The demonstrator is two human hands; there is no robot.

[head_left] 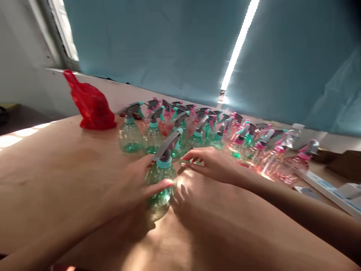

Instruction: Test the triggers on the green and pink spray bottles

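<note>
My left hand [141, 188] is wrapped round a green spray bottle [159, 201], its thumb across the near side of the clear body. The bottle is tilted slightly and has a grey trigger head with a teal collar. To the right of it, my right hand [207, 162] is held over the table with fingers stretched out and a little apart, holding nothing that I can see. Just beyond both hands stand more green spray bottles [131, 137], and pink spray bottles [296, 165] stand farther back and to the right.
A red plastic bag [94, 107] sits at the back left of the wooden table [56, 169]. On the right lie a long white and blue box [329, 192] and a brown carton [345, 163]. Behind the table hangs a blue-grey curtain [155, 45].
</note>
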